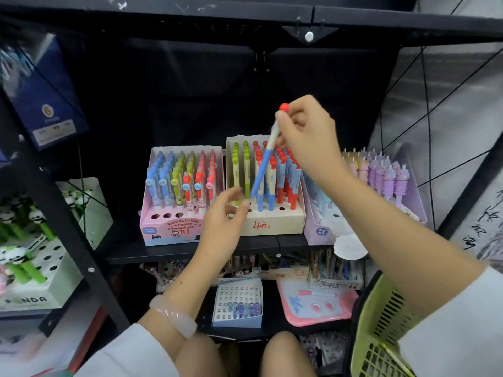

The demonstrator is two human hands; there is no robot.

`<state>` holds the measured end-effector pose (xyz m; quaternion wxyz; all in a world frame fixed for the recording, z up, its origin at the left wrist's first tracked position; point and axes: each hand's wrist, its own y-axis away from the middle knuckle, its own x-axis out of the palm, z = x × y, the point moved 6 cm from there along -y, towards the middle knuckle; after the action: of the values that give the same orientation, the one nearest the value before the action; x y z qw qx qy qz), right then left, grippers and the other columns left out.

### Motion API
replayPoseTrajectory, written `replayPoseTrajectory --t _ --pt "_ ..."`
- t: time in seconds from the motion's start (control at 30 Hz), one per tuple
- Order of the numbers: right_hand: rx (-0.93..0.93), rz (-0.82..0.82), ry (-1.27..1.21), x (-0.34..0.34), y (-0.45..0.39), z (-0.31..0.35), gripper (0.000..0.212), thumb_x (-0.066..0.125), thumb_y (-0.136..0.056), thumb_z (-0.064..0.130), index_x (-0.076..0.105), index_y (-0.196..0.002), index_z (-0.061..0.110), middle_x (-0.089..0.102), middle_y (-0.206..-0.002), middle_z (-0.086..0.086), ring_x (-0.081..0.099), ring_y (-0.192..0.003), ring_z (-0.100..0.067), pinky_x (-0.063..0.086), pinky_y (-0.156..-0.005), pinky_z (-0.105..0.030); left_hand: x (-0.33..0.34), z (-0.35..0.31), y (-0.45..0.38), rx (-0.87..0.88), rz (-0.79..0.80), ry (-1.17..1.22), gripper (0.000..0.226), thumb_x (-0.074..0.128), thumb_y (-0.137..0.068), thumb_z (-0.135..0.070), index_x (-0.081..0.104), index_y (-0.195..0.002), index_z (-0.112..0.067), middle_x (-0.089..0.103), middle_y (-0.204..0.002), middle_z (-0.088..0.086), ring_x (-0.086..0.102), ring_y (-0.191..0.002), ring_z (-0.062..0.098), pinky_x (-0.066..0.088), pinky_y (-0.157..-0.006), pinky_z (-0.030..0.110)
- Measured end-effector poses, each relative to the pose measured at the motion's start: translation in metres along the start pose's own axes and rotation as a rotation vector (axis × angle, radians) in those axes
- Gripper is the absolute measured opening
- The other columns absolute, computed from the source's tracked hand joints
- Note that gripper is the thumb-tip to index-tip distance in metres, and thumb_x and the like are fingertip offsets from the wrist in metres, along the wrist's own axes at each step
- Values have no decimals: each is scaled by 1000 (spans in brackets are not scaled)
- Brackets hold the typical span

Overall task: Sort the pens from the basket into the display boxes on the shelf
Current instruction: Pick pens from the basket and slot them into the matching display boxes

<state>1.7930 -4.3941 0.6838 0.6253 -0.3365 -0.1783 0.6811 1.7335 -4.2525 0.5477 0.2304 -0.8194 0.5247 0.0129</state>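
My right hand (pixel 307 134) pinches the upper end of a blue pen with a red ball top (pixel 265 159), tilted over the cream display box (pixel 272 225) in the middle of the shelf. That box holds green, red and blue pens in its holes, and the pen's lower tip hangs just above the front rows. My left hand (pixel 223 213) hovers at the box's front left corner with fingers loosely curled and nothing in them. The green basket (pixel 381 322) stands at the lower right, under my right forearm.
A pink eraser-pen box (pixel 168 229) stands left of the cream box, a lilac box (pixel 315 232) with purple pens right of it. Panda pens (pixel 24 257) fill the far-left unit. Lower shelves hold a white holed box (pixel 236 319) and a pink board (pixel 315 306). A black shelf (pixel 245 12) spans overhead.
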Motion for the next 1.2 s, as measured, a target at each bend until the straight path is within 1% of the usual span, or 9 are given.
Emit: replayPoseTrajectory --t 0.1,0.2,0.4,0.57,0.63,0.73,0.83,0.97,1.2 --pt "50 131 -35 32 15 -3 9 56 -92 16 51 -85 16 63 -73 -5 61 -58 -8 54 -58 -20 -13 -15 -6 160 -85 -142 35 56 -90 -27 55 -125 -20 55 -97 -12 51 -78 -6 38 -68 2" --pt "80 217 -57 48 22 -10 6 56 -92 15 53 -91 10 61 -72 -3 58 -55 -2 52 -57 -16 -17 -21 -13 210 -106 -235 23 59 -89 -22 67 -108 -12 60 -83 -4 52 -74 4 43 -68 17" --pt "93 158 -11 22 22 -26 7 50 -94 19 54 -100 18 66 -82 0 60 -59 0 52 -58 -17 -13 -9 -25 128 -147 -293 12 59 -90 -17 63 -82 -10 54 -66 -13 51 -65 -5 40 -60 3" --pt "156 128 0 -4 33 -51 13 43 -97 16 53 -94 23 65 -78 4 58 -57 -1 51 -58 -22 -8 -13 -32 159 -166 -306 13 57 -91 -17 60 -81 -9 58 -71 -3 57 -69 9 41 -61 8" --pt "186 113 -14 -13 37 -59 16 42 -97 13 54 -93 23 64 -76 4 57 -57 -3 51 -58 -25 -10 -18 -33 189 -205 -280 11 57 -91 -15 61 -82 -9 58 -69 -6 58 -68 8 42 -60 5" --pt "209 92 -37 -23 40 -66 16 41 -97 10 55 -94 18 64 -76 1 57 -56 -4 49 -54 -17 -3 -25 -31 261 -210 -312 12 58 -90 -14 61 -80 -8 56 -66 -9 53 -62 3 40 -59 2" --pt "232 109 -51 -26 48 -72 16 41 -96 9 56 -97 15 64 -77 -2 56 -55 -3 47 -53 -14 7 -23 -31 288 -176 -403 16 57 -91 -15 64 -86 -1 62 -74 3 54 -67 11 38 -56 9" --pt "240 129 -38 -34 57 -78 22 41 -97 8 56 -89 23 65 -76 -2 56 -53 0 46 -52 -12 12 -19 -33 281 -177 -450 19 56 -92 -15 64 -90 2 66 -79 13 57 -70 18 42 -66 23" --pt "258 111 20 -65 73 -88 27 42 -96 8 56 -84 27 64 -70 4 55 -53 0 46 -52 -13 21 -21 -39 248 -184 -491 17 56 -91 -11 62 -91 4 65 -79 15 52 -67 17 38 -61 24"
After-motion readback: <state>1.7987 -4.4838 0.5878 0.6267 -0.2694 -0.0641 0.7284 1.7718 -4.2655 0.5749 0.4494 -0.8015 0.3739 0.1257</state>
